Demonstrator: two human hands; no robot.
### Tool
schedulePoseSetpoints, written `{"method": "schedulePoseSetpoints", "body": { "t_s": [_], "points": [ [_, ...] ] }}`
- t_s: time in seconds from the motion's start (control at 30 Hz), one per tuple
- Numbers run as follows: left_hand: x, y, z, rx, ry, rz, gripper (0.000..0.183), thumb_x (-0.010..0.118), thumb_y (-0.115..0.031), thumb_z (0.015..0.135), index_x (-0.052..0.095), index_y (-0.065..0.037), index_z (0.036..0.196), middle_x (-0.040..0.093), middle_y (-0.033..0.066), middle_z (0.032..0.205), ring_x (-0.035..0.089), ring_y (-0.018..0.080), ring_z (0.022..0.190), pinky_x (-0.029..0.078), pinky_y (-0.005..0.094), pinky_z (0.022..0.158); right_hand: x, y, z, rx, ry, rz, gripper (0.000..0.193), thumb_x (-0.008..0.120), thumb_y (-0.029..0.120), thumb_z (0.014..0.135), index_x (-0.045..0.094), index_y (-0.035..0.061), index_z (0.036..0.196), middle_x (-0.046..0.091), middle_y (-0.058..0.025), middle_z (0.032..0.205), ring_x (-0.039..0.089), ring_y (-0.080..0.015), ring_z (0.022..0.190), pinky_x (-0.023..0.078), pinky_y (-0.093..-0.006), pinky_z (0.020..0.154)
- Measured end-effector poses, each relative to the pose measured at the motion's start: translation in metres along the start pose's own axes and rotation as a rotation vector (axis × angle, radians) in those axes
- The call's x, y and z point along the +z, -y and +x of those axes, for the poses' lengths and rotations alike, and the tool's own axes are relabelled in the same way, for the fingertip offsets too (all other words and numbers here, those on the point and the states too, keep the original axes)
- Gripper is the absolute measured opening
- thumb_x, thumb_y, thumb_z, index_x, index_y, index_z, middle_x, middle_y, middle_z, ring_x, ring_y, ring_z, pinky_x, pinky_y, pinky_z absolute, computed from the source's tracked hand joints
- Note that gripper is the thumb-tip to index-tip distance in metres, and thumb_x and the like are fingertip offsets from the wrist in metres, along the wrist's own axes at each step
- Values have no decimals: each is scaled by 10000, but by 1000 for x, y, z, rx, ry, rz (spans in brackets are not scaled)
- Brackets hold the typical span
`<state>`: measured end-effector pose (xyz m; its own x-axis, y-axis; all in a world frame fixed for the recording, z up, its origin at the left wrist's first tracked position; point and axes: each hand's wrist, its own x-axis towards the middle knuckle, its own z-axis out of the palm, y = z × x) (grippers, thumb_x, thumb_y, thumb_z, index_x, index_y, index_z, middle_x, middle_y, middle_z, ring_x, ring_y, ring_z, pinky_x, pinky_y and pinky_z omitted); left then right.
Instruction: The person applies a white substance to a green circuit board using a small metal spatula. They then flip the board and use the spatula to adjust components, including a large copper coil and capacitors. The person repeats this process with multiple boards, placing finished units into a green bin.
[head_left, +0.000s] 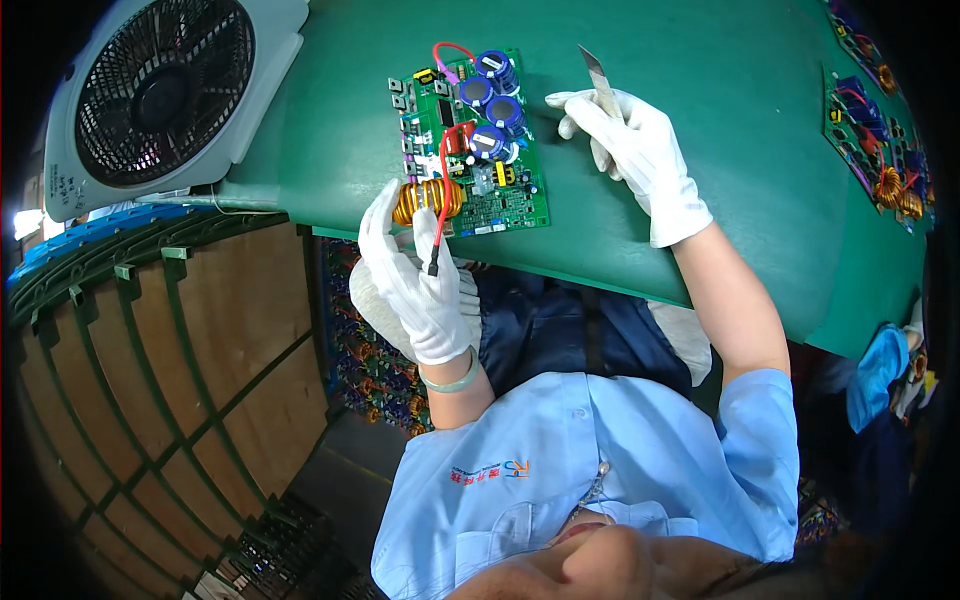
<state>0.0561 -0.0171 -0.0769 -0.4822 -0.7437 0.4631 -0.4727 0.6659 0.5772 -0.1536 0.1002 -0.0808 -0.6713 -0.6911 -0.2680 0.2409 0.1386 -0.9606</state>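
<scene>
A green circuit board (480,212) lies on the green table mat, with tall blue capacitors (490,142) standing along its right half. At its near left corner is a copper-wound coil (452,197); the gloved fingers of my left hand (418,285) close around it. A red wire (443,190) arches over the coil, and its black end rests against that hand. To the right of the board, clear of it, my gloved right hand (635,148) grips a flat knife (603,88) with its slanted dark tip pointing up and away.
A grey box fan (165,95) stands at the far left. More populated boards (870,140) lie along the table's right edge. Below left is a green-framed rack (160,400) with brown panels. Another person's blue sleeve (878,375) shows at the right rim.
</scene>
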Motion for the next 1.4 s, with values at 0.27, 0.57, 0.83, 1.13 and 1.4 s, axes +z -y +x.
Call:
{"method": "schedulePoseSetpoints", "body": {
  "t_s": [0.27,0.57,0.83,1.13,1.4],
  "points": [
    [7,-23,-2,-13,-75,31,498,733,-139,849,542,-44,1299,629,134,1203,647,190,974,531,271,743,-1,-2,1,5,3,-5,335,686,388,870,704,64,953,664,25,799,438,-28,493,330,-206,436],
    [4,-23,2,50,0,53,470,723,-143,854,559,-57,1286,631,123,1194,654,228,993,538,313,822,-2,-2,0,-13,25,0,333,647,360,910,718,61,1037,670,16,820,456,-39,523,360,-202,463],
    [5,-21,1,26,9,66,462,715,-144,860,559,-57,1286,635,133,1194,661,235,992,529,322,845,-3,-5,1,-29,36,-10,335,630,349,925,716,62,1074,677,5,830,469,-43,541,379,-203,480],
    [3,-19,2,79,14,109,514,726,-98,807,558,-69,1292,618,122,1217,644,256,1042,520,336,875,-2,-3,0,10,13,-26,343,655,370,898,722,76,1060,668,24,807,454,-34,513,353,-203,450],
    [1,-6,2,83,59,-37,548,678,12,777,528,-18,1303,541,180,1257,561,298,1137,515,347,865,-1,-4,0,-13,31,-32,344,630,352,917,714,60,1080,661,37,830,429,-14,508,326,-184,437]
  ]
}}
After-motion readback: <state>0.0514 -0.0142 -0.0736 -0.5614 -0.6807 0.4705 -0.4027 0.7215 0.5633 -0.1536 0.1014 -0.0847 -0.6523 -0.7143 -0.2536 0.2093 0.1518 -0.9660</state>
